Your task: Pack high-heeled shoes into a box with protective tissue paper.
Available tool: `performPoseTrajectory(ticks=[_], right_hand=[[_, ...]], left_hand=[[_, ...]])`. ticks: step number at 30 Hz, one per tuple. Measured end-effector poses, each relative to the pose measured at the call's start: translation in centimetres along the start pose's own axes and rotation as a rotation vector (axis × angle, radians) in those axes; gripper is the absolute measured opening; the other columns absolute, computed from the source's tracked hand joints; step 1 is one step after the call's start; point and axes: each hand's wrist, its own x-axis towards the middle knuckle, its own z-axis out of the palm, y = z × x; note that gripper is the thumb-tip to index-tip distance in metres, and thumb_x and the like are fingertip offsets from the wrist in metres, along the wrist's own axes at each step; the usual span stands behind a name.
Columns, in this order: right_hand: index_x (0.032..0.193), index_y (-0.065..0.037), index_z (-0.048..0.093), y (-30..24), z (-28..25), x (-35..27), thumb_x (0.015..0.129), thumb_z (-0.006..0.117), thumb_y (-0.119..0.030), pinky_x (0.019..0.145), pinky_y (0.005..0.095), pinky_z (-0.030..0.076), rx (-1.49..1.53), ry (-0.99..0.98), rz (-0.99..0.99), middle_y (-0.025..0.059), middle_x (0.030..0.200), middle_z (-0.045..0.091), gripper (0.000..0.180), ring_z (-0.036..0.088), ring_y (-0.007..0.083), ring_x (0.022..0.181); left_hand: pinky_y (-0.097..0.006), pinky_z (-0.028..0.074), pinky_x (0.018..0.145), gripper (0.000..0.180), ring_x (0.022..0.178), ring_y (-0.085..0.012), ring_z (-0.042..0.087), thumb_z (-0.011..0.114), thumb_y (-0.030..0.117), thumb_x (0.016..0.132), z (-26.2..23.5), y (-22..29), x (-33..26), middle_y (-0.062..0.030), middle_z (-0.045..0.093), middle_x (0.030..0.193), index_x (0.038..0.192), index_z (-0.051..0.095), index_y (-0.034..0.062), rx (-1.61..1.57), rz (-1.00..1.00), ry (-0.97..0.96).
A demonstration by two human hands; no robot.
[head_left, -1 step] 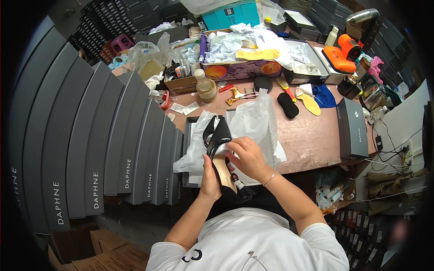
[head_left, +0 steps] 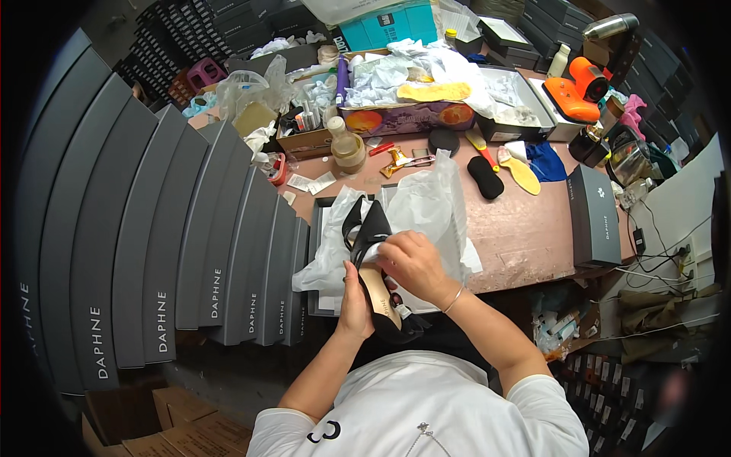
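Observation:
My left hand (head_left: 355, 305) is closed around the side of a black pointed shoe (head_left: 373, 221) with a tan insole (head_left: 372, 283), its toe pointing away from me. At the shoe's opening, the fingers of my right hand (head_left: 413, 263) press together on a wad of white paper (head_left: 371, 252) that sits partly inside the toe. A black strap piece (head_left: 351, 225) shows left of the toe; whether it belongs to this shoe I cannot tell. Below both hands lies an open grey shoebox (head_left: 314, 242) lined with white tissue paper (head_left: 426, 199).
Tall stacks of grey shoeboxes (head_left: 137, 228) rise at my left. Across the table (head_left: 525, 244) lie a pump bottle (head_left: 348, 148), a black oval pad (head_left: 484, 177), a yellow insole (head_left: 524, 175) and a brush (head_left: 481, 145). A closed shoebox (head_left: 594, 217) stands at the right, beside cables.
My right hand has shifted very slightly to the left at the shoe's opening. The shoe and my left hand stay almost where they were.

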Motion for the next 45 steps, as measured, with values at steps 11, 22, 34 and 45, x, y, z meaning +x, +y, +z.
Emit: performPoseTrajectory(ticks=[11,22,34,45], right_hand=[[0.085,-0.010,0.054,1.6,0.7,-1.1,0.073,0.062,-0.015,0.069,0.0324,0.044,0.005,-0.344,-0.178,0.0048,0.083,0.052,0.015,0.053,0.0223,0.078],[0.102,-0.010,0.059,0.9,-3.2,-1.6,0.070,0.073,-0.013,0.079,0.0372,0.040,-0.063,-0.243,0.108,0.0045,0.101,0.059,0.035,0.056,0.0229,0.095],[0.094,-0.005,0.058,2.4,-3.4,-1.2,0.068,0.073,-0.005,0.072,0.0377,0.047,-0.090,-0.057,0.225,0.0096,0.086,0.058,0.030,0.058,0.0291,0.081],[0.072,-0.011,0.051,-0.4,2.1,-1.6,0.068,0.069,-0.018,0.061,0.0335,0.042,-0.034,-0.171,-0.101,0.0035,0.069,0.050,0.020,0.054,0.0205,0.069]], left_hand=[[-0.035,0.049,0.066,0.062,0.082,-0.0161,0.054,0.022,0.063,0.096,-0.5,-1.2,-0.1,-0.0035,0.053,0.097,0.115,0.050,0.0108,-0.006,-0.115,0.027],[-0.038,0.049,0.080,0.065,0.096,-0.0191,0.056,0.022,0.060,0.097,-1.2,-1.4,0.4,-0.0113,0.055,0.118,0.129,0.045,0.0082,-0.100,-0.020,0.061],[-0.035,0.047,0.065,0.067,0.068,-0.0202,0.052,0.028,0.065,0.094,-1.3,1.8,0.8,-0.0042,0.055,0.079,0.112,0.054,0.0060,-0.076,-0.019,0.167],[-0.035,0.048,0.073,0.061,0.088,-0.0178,0.054,0.021,0.059,0.098,-0.4,-0.5,-2.0,-0.0056,0.055,0.104,0.122,0.047,0.0090,0.036,0.021,0.095]])
